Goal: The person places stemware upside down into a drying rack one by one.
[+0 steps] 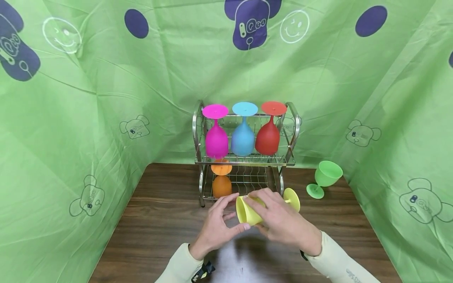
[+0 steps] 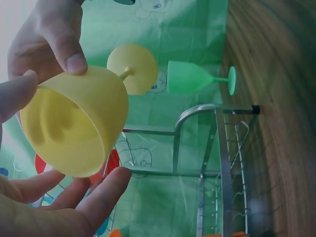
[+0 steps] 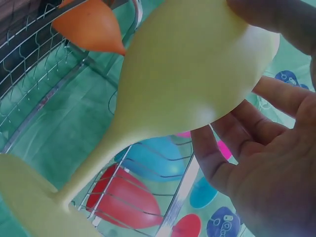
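A yellow goblet [image 1: 253, 212] lies tilted on its side in the air above the table, its mouth toward the left and its foot [image 1: 291, 199] to the right. My right hand [image 1: 279, 216] grips the bowl, with thumb and fingers on opposite sides, as the right wrist view shows. My left hand [image 1: 221, 224] is at the mouth, thumb and fingers spread and fairly straight on either side of the rim [image 2: 101, 148]. Whether its fingertips press on the rim is hard to tell. The inside of the bowl [image 2: 61, 126] holds nothing visible.
Behind the hands stands a two-tier metal rack [image 1: 244, 162]. Upside down on its upper tier are magenta [image 1: 216, 142], blue [image 1: 243, 137] and red [image 1: 267, 137] goblets; an orange goblet [image 1: 221, 186] is below left. A green goblet [image 1: 328, 173] stands upright on the wooden table [image 1: 148, 220] at right.
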Demonstrator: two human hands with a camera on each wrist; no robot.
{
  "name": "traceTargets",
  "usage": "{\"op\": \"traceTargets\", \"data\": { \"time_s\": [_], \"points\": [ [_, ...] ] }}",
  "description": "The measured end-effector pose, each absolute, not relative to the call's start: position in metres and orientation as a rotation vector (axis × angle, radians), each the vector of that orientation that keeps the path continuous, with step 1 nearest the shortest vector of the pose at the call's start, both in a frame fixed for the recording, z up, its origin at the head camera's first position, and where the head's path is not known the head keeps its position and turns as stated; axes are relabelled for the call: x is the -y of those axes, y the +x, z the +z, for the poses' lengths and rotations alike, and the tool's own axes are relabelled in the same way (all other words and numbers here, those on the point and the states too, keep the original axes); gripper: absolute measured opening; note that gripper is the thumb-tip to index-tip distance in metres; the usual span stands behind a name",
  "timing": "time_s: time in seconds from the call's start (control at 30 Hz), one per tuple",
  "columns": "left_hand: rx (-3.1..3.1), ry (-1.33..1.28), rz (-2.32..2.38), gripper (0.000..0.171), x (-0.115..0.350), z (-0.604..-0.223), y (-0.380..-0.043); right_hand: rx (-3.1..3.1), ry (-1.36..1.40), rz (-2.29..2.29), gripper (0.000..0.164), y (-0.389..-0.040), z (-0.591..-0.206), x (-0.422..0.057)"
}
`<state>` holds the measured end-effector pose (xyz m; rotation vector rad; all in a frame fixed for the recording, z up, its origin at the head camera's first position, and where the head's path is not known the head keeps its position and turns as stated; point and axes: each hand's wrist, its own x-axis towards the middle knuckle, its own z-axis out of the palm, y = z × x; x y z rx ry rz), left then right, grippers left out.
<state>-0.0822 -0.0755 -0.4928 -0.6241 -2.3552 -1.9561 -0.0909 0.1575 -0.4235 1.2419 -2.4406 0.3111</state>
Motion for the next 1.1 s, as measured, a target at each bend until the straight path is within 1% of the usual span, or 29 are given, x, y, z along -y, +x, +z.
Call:
{"op": "traceTargets", "data": {
  "time_s": [0.17,0.47,0.73,0.9,1.1],
  "points": [
    [2.328,-0.623,-2.025,0.081,0.073,-0.494,-0.081,2.43,1.233,0.292,0.08,-0.088,-0.426,-0.156],
    [2.307,-0.605,-2.05,0.077,0.073,-0.495,-0.081,2.43,1.23,0.321,0.082,-0.087,-0.428,-0.16],
    [2.251,-0.595,-2.036,0.076,0.073,-0.495,-0.085,2.408,1.217,0.424,0.077,-0.09,-0.427,-0.167],
    [2.206,-0.58,-2.023,0.075,0.076,-0.494,-0.087,2.352,1.105,0.63,0.072,-0.087,-0.428,-0.177],
    [2.111,-0.554,-2.09,0.074,0.08,-0.494,-0.087,2.292,0.866,0.981,0.064,-0.079,-0.439,-0.18]
  ]
}}
